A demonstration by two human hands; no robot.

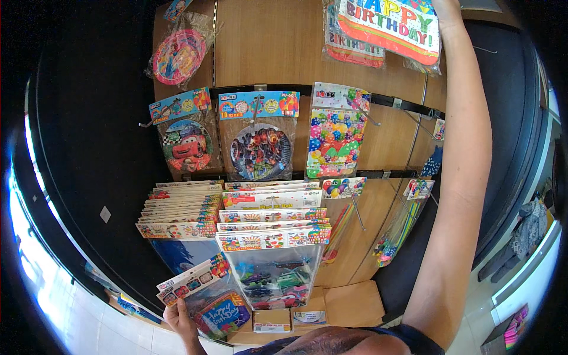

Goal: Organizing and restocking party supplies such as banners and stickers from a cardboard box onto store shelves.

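My left hand (179, 317), low at the left, pinches the header card of a bagged pack of party plates (224, 310) that carries a birthday print. My right arm reaches up, and my right hand (448, 11) is at the top edge, partly cut off, against a bagged pack of birthday plates (390, 26); the fingers are largely hidden. Another such pack (357, 53) hangs behind it. Before me hang round plate packs with a car print (186, 146) and a superhero print (262, 151), a polka dot balloon pack (337, 142), and stacked plastic bags with header cards (275, 266).
Metal display hooks (357, 211) stick out from black rails (284, 91) on a wooden panel (266, 44). A pink plate pack (179, 57) hangs upper left. Packs with coloured sticks (401, 226) hang right. Cardboard boxes (355, 301) stand below. A person (523, 235) is at the far right.
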